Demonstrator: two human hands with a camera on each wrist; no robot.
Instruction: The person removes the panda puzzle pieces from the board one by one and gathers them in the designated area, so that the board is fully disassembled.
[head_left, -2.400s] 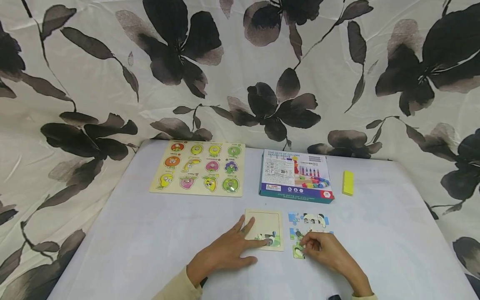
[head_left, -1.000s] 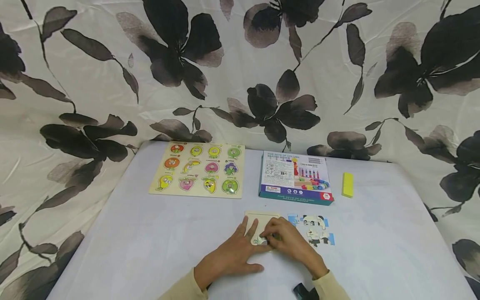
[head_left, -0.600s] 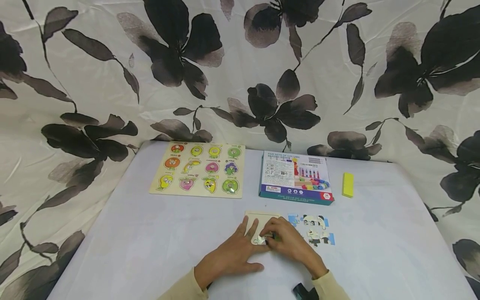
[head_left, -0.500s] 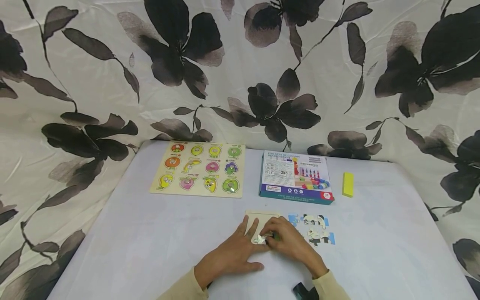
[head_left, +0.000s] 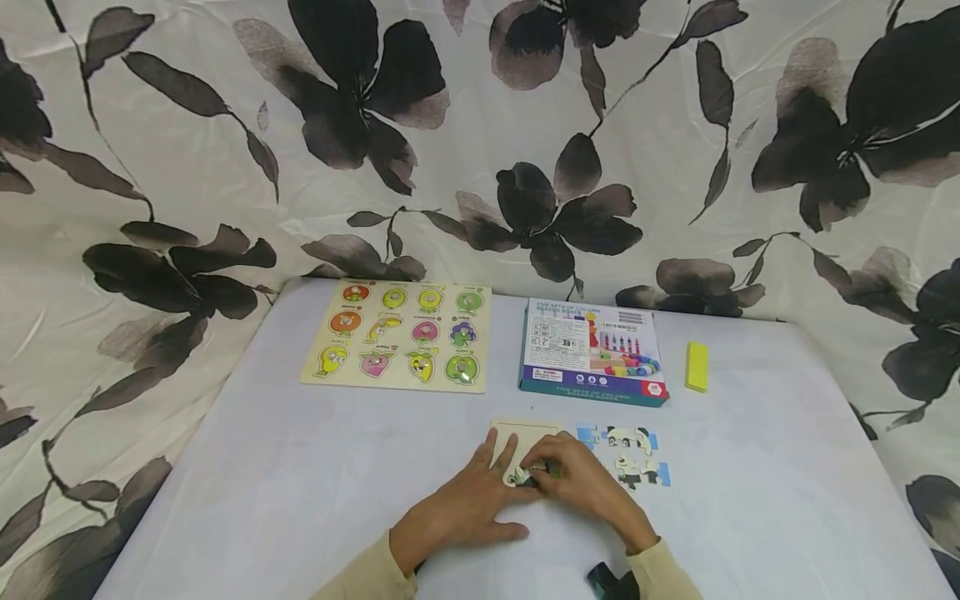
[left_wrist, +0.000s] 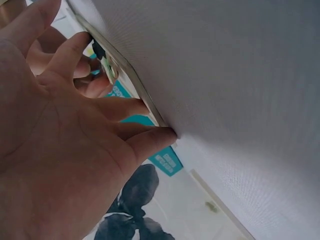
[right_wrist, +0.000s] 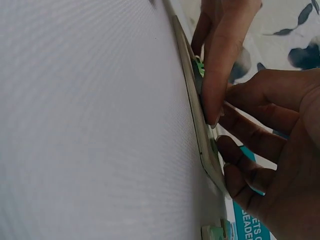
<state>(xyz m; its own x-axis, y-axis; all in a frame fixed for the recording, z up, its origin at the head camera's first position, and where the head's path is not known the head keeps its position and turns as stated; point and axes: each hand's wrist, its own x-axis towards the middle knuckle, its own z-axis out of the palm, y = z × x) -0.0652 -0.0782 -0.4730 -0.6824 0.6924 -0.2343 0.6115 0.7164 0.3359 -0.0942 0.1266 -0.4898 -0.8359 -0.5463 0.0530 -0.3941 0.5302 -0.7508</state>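
A small wooden puzzle board lies on the white cloth. My left hand is spread over its left side, fingers extended and fingertips pressing down at the edge. My right hand is bent over the board's right part, its fingertips pinching a green-and-white puzzle piece. In the left wrist view this piece stands tilted just above the board. The right hand hides much of the lower board, where a dark and green part shows in the right wrist view. Loose panda puzzle pieces lie right of the board.
Behind the hands lie a fruit puzzle board on the left and a bead-set box in the middle. A yellow block is right of the box. Floral fabric hangs at the back; a black device is by the right sleeve.
My right hand has moved left from the loose pieces onto the board, taking a green piece with it. Over the last half second the pinched piece has shifted slightly; the left hand presses as before.
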